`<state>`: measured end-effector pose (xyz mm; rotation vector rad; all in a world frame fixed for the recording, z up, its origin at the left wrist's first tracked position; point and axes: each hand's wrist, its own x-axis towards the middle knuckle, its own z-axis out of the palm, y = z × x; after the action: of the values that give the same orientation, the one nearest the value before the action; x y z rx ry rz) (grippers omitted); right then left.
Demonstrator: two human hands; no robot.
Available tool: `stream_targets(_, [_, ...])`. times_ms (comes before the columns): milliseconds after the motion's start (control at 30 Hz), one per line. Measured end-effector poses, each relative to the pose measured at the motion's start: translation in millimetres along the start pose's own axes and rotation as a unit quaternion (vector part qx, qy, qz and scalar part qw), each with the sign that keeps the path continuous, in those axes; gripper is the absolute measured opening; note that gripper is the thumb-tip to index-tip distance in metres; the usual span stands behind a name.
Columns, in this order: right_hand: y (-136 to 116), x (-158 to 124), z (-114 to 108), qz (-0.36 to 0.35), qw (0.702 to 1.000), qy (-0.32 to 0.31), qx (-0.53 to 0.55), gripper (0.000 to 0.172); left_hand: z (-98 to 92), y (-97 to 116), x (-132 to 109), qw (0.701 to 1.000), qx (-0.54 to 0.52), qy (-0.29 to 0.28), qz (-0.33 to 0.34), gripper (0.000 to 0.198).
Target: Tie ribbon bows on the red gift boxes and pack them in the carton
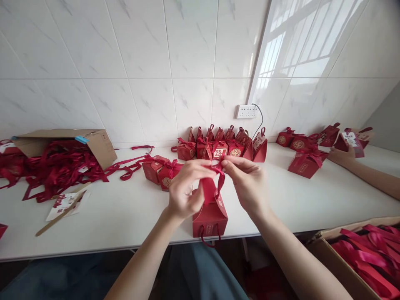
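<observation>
A red gift box (210, 218) with a peaked top and a cord handle at its front stands at the table's near edge before me. Above its top, a dark red ribbon (220, 183) runs up between my hands. My right hand (246, 181) pinches the ribbon between thumb and fingers. On the box's left side, my left hand (189, 187) has its fingers bent around the upper part of the ribbon, and its fingertips partly hide the box top. Just behind the left hand sit two red boxes, one a bow-tied box (165, 179).
An open cardboard box (100, 148) spills red ribbons (62, 166) at left, near a wooden stick (62, 214). Several finished boxes (234, 150) line the wall below a socket (246, 111). Another person's hand (343, 157) touches a box at right. A carton (340, 266) of ribbons stands lower right.
</observation>
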<state>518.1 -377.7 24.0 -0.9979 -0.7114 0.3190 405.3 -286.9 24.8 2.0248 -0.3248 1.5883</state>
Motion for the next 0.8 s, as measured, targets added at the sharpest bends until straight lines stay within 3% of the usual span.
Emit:
stream_targets(67, [1.3, 5.1, -0.1, -0.028, 0.998, 0.048, 0.033, 0.017, 5.0, -0.7, -8.3, 0.983, -0.059, 0.113, -0.132, 0.013])
stream_targets(167, [4.8, 9.0, -7.4, -0.065, 0.989, 0.119, 0.054, 0.017, 11.1, -2.4, -22.6, 0.903, -0.157, 0.265, -0.299, 0.014])
stream_targets(233, [9.4, 8.2, -16.9, -0.076, 0.982, 0.163, 0.049, 0.019, 12.1, -4.3, -32.4, 0.847, -0.197, 0.331, -0.366, 0.014])
stream_targets(333, [17.9, 3.0, -34.9, -0.067, 0.975, 0.209, 0.035, 0.020, 7.0, -8.1, -46.8, 0.784, -0.213, 0.410, -0.414, 0.015])
stream_targets(500, [28.7, -9.3, -64.2, -0.043, 0.965, 0.257, -0.001, 0.026, -15.6, -14.3, -68.7, 0.738, -0.186, 0.463, -0.455, 0.013])
stream_targets(800, [38.8, -29.1, -95.2, -0.004, 0.950, 0.312, -0.018, 0.039, -44.4, -20.6, -97.2, 0.721, -0.134, 0.468, -0.493, 0.014])
